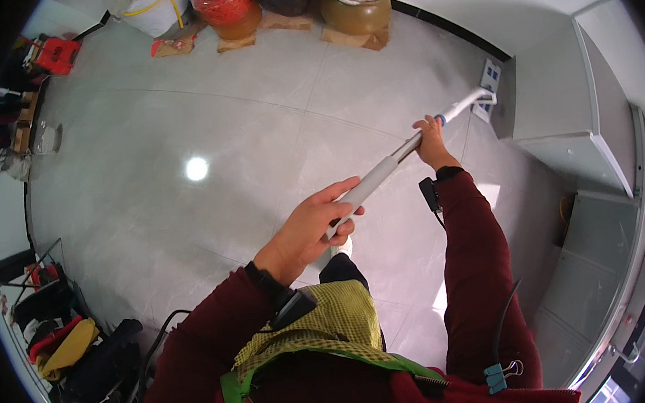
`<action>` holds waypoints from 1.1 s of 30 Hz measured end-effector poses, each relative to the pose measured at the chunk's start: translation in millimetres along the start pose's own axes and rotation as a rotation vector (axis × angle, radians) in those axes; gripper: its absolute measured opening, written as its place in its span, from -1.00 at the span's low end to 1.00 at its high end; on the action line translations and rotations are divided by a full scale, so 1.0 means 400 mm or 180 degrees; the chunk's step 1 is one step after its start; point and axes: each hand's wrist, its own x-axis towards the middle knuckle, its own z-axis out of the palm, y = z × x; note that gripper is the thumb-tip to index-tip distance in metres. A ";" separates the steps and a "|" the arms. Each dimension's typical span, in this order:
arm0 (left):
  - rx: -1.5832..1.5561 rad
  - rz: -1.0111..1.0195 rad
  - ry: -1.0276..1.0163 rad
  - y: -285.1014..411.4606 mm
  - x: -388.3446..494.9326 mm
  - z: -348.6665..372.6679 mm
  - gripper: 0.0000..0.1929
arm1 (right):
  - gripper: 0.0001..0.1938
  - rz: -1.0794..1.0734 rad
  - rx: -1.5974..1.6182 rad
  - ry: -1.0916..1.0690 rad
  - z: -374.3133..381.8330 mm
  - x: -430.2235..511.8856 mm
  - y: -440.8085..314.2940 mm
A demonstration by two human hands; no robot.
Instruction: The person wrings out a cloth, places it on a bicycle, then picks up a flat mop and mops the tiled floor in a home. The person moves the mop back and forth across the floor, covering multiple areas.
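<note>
A flat mop with a long pole slants from near my body up to the right. My left hand is wrapped around the end of its grey handle grip. Farther along, my right hand holds the pole just before a blue collar. Beyond that, a white lower section leads to the mop head, a narrow pale plate with blue patches. The head lies at the floor beside a grey cabinet, close to the wall's dark skirting. The white joint hides part of it.
Grey floor tiles spread ahead. A red-topped jar, a brown jar and bags stand on cardboard along the far wall. The grey cabinet is at right. Clothes are piled at left, and a red stool stands farther off.
</note>
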 end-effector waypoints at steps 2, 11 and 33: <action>0.0001 -0.0039 0.0019 -0.036 -0.054 -0.017 -0.40 | -0.51 -0.0178 -0.0122 -0.0120 0.018 -0.040 -0.049; 0.0379 -0.0401 0.0900 -0.100 -0.620 -0.247 -0.34 | -0.83 -0.1357 -0.0612 -0.0216 0.132 -0.294 -0.674; 0.1838 -0.0827 0.0498 -0.027 -0.365 -0.076 -0.40 | -0.56 0.0394 0.0459 0.0332 -0.061 -0.367 -0.572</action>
